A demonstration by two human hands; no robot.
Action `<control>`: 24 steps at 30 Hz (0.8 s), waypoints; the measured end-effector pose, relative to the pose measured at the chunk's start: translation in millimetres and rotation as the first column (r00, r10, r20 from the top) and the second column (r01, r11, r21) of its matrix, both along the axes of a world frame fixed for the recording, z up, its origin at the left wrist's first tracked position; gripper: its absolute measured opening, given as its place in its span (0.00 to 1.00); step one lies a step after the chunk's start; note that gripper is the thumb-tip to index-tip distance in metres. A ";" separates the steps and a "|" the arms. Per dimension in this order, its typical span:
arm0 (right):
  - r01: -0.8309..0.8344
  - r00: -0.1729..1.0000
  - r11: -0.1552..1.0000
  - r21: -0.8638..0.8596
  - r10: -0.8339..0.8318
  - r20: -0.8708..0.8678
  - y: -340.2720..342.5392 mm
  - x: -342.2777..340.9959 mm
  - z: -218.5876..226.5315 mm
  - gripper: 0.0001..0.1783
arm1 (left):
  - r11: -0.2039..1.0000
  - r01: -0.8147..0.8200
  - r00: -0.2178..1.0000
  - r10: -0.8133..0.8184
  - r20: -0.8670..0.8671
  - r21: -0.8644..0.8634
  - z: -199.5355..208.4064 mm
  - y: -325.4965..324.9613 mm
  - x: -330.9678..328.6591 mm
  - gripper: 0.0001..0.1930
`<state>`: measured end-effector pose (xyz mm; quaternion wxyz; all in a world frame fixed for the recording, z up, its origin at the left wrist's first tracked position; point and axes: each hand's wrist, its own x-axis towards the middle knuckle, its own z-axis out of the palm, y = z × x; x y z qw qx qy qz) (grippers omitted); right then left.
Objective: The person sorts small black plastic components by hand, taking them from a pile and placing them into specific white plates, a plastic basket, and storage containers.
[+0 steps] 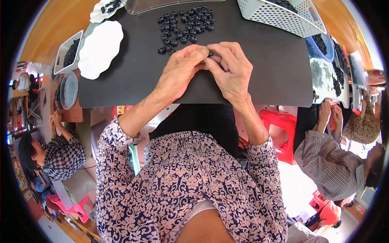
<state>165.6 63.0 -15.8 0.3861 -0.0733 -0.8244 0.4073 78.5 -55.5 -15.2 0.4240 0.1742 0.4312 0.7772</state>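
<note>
My left hand point(181, 72) and my right hand point(233, 69) meet above the dark tabletop point(275, 77). Their fingertips are closed together on a small black part point(210, 53), mostly hidden by the fingers. Just beyond them lies a loose group of small black round parts point(184, 27), ring-like on top. A few of these lie close to my left fingers. Both wrists hover near the table's front edge.
A white scalloped plate point(100, 50) and a white basket of black pieces point(69, 54) stand at left. A perforated white basket point(279, 18) and a blue basket point(320, 44) stand at right. People sit on both sides; a red stool point(279, 133) is near my right elbow.
</note>
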 end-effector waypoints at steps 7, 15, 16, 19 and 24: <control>-0.047 0.999 0.999 0.027 0.047 0.002 4.6 -1.8 -5.8 0.14 | 0.985 0.147 0.988 -0.151 -0.038 -0.085 3.0 -8.6 -19.3 0.12; -0.068 0.996 0.997 -0.029 0.070 0.063 -1.9 -1.9 -2.1 0.14 | 0.978 0.129 0.991 -0.133 -0.014 -0.162 5.9 -4.4 -19.0 0.12; -0.051 0.997 0.997 0.058 0.048 0.057 -0.7 -2.1 -5.3 0.15 | 0.974 0.146 0.986 -0.156 -0.051 -0.174 5.3 -4.5 -18.5 0.12; -0.036 0.999 0.990 0.138 0.031 0.036 1.9 -2.9 -10.8 0.17 | 0.967 0.181 0.977 -0.198 -0.082 -0.180 9.5 -4.6 -20.5 0.12; -0.033 0.999 0.991 0.127 0.028 0.043 1.4 -0.1 -5.8 0.18 | 0.969 0.181 0.980 -0.193 -0.055 -0.171 5.2 -5.0 -18.9 0.10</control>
